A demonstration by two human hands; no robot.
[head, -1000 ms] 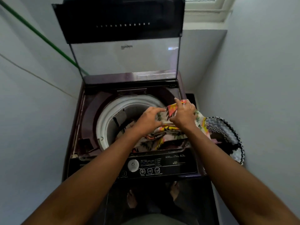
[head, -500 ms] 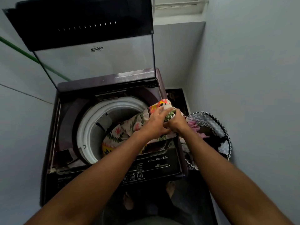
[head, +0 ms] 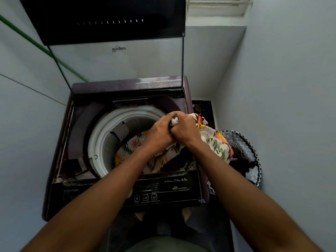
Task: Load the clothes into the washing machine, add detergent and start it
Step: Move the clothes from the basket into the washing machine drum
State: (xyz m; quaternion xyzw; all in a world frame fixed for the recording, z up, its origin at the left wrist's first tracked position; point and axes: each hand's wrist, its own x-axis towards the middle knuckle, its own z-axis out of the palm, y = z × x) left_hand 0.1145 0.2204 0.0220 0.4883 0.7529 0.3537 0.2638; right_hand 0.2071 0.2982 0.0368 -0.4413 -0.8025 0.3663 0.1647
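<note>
A top-loading washing machine (head: 76,128) stands open, its glass lid (head: 116,60) raised against the wall. A patterned cloth (head: 216,140) in white, green, orange and pink drapes from the machine's right edge into the white-rimmed drum (head: 101,135). My left hand (head: 160,131) and my right hand (head: 185,128) are pressed together over the drum's right side, both gripping a bunch of this cloth. Part of the cloth lies inside the drum under my forearms.
A zigzag-patterned laundry basket (head: 249,151) with dark clothes sits on the floor right of the machine. The control panel (head: 163,191) with buttons runs along the front edge. Walls close in on both sides, and a green pipe (head: 36,44) crosses the left wall.
Both hands shifted right, then back towards the drum while bunching the cloth tighter. More of the cloth now hangs inside the drum. The camera view has swung slightly.
</note>
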